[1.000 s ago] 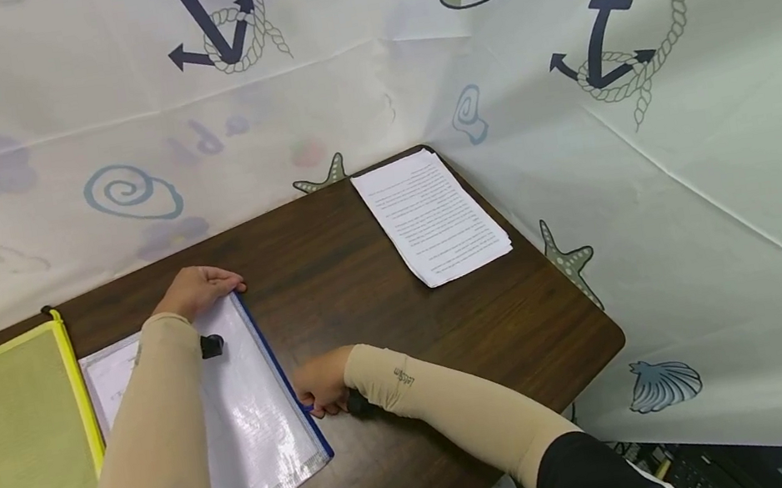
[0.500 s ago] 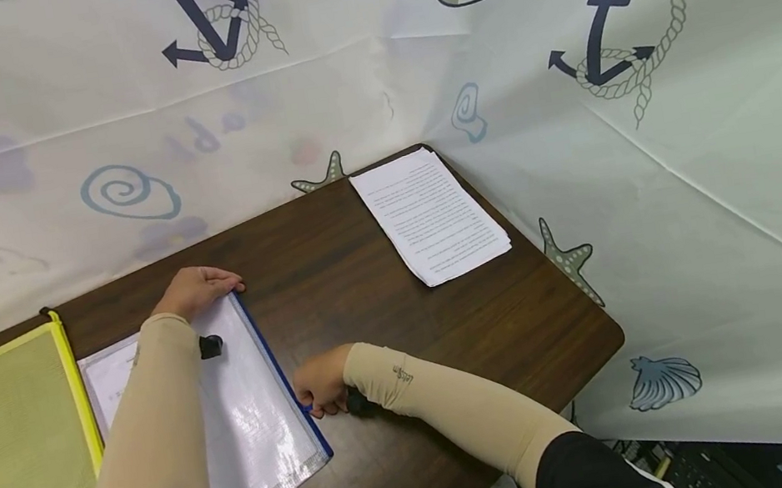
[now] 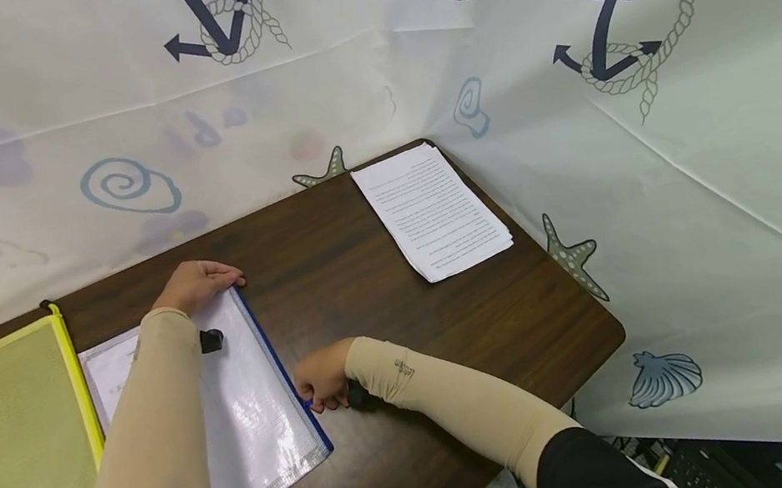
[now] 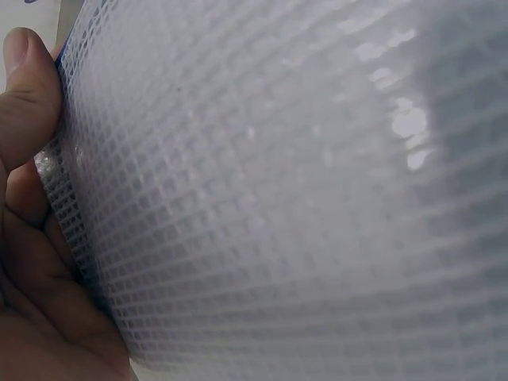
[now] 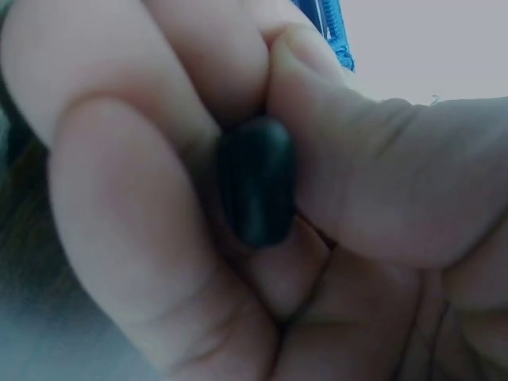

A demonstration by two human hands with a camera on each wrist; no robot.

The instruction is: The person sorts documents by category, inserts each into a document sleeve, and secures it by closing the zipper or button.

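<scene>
A: Clear mesh plastic, blue along one edge: that was the zip pouch (image 3: pixel 233 402), lying flat on the dark wood bench (image 3: pixel 386 312) in front of me. What did each hand do with it?

B: My left hand (image 3: pixel 195 282) held the far corner of the pouch. In the left wrist view my thumb (image 4: pixel 28 87) lay curled against the blue edge, with the mesh filling the rest of the frame.

A: And the other?

B: My right hand (image 3: pixel 320 379) sat at the blue zip edge, nearer to me. In the right wrist view my thumb and fingers (image 5: pixel 119 198) were pressed together, pinching a small dark zip pull (image 5: pixel 255 181), with a bit of blue zip (image 5: pixel 329 28) showing above it.

A: What lay about the pouch?

B: A yellow mesh pouch (image 3: pixel 8 453) lay just beside it on my left. A stack of printed sheets (image 3: pixel 432 211) lay at the far right corner of the bench, well apart from both hands. A pale curtain (image 3: pixel 651 154) printed with anchors and shells hung around the bench.
</scene>
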